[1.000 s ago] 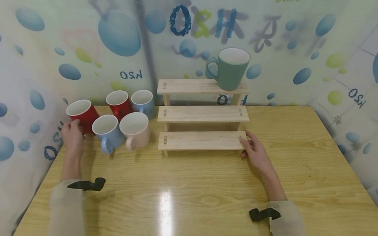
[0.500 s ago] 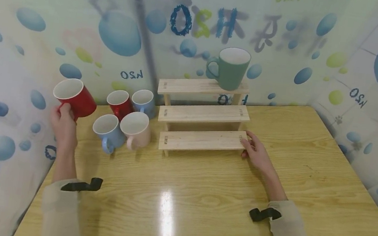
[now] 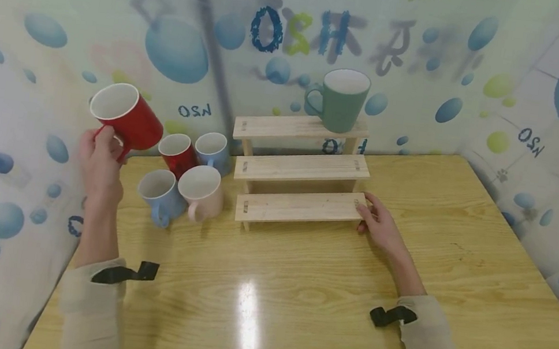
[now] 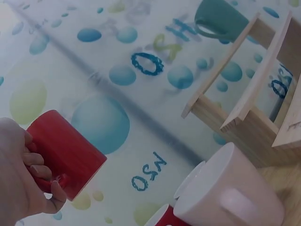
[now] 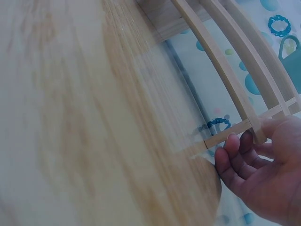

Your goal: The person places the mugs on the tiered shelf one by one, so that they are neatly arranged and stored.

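My left hand point(image 3: 104, 167) grips a red mug point(image 3: 140, 125) by its handle, tilted and raised above the table's left side. In the left wrist view, fingers curl round the handle of that red mug point(image 4: 63, 153). My right hand point(image 3: 380, 225) pinches the right end of the lowest step of a three-tier wooden rack point(image 3: 301, 207), thumb on top and fingers below. A green mug point(image 3: 343, 102) stands at the right end of the top step. Beside the rack stand another red mug point(image 3: 179, 157), two light blue mugs point(image 3: 166, 198) and a pink mug point(image 3: 206, 196).
The wooden table point(image 3: 316, 301) carries the rack and the mugs near its back edge. Patterned curtain-like walls point(image 3: 170, 44) enclose it at the back and both sides. The standing mugs sit close together between my left hand and the rack.
My left hand has lifted the red mug off the table's left side, first up and left, then higher and slightly right. My right hand stays on the rack.
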A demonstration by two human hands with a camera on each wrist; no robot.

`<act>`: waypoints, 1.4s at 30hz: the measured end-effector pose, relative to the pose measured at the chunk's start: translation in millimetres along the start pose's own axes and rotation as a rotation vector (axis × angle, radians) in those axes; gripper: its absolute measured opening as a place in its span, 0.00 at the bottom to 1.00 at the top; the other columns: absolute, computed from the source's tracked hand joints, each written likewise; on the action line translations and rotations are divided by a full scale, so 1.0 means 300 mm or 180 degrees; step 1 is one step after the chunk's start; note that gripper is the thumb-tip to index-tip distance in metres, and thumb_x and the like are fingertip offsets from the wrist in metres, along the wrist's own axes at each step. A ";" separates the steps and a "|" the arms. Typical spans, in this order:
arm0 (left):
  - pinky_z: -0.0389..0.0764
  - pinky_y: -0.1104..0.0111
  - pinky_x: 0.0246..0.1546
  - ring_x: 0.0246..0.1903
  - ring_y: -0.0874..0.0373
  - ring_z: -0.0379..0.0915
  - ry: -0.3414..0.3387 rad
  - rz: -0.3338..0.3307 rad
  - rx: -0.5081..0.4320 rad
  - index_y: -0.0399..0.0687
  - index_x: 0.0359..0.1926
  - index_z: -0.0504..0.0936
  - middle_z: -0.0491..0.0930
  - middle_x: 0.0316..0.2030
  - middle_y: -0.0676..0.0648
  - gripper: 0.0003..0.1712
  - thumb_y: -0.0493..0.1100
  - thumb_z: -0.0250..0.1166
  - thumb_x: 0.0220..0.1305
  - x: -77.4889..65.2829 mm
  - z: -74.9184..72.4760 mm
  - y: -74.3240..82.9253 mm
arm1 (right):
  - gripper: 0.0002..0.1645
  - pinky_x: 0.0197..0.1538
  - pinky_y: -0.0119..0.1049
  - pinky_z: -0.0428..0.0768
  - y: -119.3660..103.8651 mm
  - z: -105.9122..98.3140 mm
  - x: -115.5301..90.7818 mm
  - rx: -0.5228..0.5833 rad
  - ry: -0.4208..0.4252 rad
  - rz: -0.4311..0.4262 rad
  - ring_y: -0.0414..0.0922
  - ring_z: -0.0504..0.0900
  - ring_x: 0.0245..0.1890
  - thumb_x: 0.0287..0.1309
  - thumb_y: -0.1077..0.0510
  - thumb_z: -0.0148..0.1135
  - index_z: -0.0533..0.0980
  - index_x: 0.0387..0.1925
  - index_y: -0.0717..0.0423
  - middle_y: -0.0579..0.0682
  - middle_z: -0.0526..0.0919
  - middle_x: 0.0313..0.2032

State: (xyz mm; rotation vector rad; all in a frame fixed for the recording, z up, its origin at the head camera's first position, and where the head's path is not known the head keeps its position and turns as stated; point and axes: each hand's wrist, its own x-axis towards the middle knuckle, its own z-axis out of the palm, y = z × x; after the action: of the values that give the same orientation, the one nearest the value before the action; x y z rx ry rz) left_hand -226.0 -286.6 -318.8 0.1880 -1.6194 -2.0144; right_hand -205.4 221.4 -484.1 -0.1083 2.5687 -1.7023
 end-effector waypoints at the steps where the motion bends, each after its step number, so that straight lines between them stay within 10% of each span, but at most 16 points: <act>1: 0.65 0.72 0.28 0.27 0.56 0.56 -0.0022 0.0008 0.0042 0.47 0.34 0.68 0.60 0.24 0.49 0.09 0.42 0.55 0.75 -0.007 0.015 0.008 | 0.40 0.41 0.33 0.78 -0.004 0.000 -0.001 0.0006 -0.0011 0.0008 0.47 0.80 0.29 0.78 0.47 0.47 0.48 0.77 0.65 0.64 0.76 0.41; 12: 0.69 0.69 0.38 0.32 0.55 0.62 -0.0632 0.0035 0.0253 0.49 0.40 0.70 0.64 0.28 0.48 0.09 0.48 0.56 0.76 -0.072 0.175 0.021 | 0.37 0.45 0.38 0.79 -0.159 -0.004 -0.065 0.0035 -0.0057 0.0116 0.52 0.81 0.32 0.78 0.55 0.48 0.49 0.75 0.71 0.69 0.75 0.43; 27: 0.63 0.69 0.31 0.28 0.55 0.58 -0.1398 -0.0046 0.0310 0.50 0.35 0.68 0.63 0.25 0.50 0.10 0.45 0.54 0.77 -0.135 0.408 -0.054 | 0.41 0.43 0.33 0.77 -0.008 -0.003 -0.003 0.0041 0.0011 0.0063 0.47 0.80 0.30 0.77 0.47 0.49 0.48 0.77 0.64 0.63 0.77 0.40; 42: 0.66 0.66 0.36 0.35 0.56 0.62 -0.1527 0.0008 0.0629 0.49 0.34 0.68 0.65 0.31 0.48 0.11 0.45 0.53 0.77 -0.103 0.545 -0.123 | 0.41 0.43 0.31 0.76 -0.001 -0.001 -0.005 0.0067 0.0022 0.0008 0.45 0.80 0.29 0.77 0.46 0.49 0.49 0.77 0.64 0.62 0.77 0.40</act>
State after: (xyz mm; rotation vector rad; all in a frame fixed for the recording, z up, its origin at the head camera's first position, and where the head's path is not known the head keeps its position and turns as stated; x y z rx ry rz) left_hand -282.2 -125.7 -316.6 -0.2466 -2.1080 -1.9952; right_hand -203.9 221.8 -483.7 -0.0982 2.5540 -1.7314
